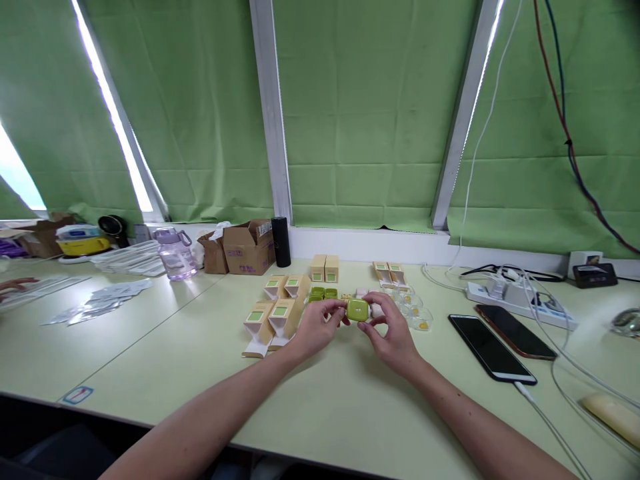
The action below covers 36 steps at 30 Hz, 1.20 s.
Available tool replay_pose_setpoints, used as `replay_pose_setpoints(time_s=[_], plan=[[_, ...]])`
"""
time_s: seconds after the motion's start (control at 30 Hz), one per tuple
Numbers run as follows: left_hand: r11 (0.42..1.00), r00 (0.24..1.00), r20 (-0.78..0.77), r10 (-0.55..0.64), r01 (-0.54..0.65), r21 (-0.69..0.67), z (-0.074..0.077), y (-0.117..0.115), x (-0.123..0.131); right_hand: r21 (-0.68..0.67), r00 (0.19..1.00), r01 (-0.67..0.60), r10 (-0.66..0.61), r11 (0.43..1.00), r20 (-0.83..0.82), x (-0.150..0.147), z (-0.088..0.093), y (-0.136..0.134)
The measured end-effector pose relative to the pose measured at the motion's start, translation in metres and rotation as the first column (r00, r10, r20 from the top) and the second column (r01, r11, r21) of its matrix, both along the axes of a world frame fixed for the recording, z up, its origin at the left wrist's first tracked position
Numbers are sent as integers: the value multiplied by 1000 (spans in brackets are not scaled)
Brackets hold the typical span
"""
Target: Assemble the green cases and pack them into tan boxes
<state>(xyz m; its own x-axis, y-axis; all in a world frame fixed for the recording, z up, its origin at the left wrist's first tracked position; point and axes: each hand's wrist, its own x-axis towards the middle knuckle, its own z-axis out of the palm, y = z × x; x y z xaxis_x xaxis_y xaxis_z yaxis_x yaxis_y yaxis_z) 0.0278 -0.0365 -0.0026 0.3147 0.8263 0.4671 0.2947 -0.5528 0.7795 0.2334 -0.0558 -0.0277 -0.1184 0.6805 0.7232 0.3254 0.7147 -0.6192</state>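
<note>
A small green case [357,310] is held up above the table between my two hands. My left hand [323,323] pinches its left side, and my right hand [390,330] grips its right side with thumb and fingers. Just behind my left hand sit green square pieces [323,293]. Open beige cartons [283,313] with green windows stand to the left. Clear round plastic pieces [415,310] with yellow spots lie right of my right hand. Something pink, partly hidden, shows behind the right fingers.
Beige boxes [324,268] stand at the back. Two phones [493,347] [515,330], cables and a power strip [520,303] lie on the right. A water bottle [176,253], cardboard box [249,248], black cylinder [281,242] and flat packets [100,301] are left. Another person's hand [17,285] shows far left.
</note>
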Motion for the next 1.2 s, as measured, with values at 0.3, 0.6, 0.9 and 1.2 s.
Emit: replay_pose_setpoints(time_s=[0.3,0.6,0.9,1.2], plan=[[994,998,-49,31,-26,102,2,-1,0,-195,978,-134,98,972,-184,-1,0,1],[947,990,-86,111,-79,312,-4,4,-6,-308,869,-401,251,863,-427,1,-1,9],[867,950,-301,87,77,493,4,-5,-6,-340,853,-434,259,834,-452,-4,0,5],[888,928,-369,43,133,439,1,-4,-6,-346,912,-328,199,879,-359,-8,-9,9]])
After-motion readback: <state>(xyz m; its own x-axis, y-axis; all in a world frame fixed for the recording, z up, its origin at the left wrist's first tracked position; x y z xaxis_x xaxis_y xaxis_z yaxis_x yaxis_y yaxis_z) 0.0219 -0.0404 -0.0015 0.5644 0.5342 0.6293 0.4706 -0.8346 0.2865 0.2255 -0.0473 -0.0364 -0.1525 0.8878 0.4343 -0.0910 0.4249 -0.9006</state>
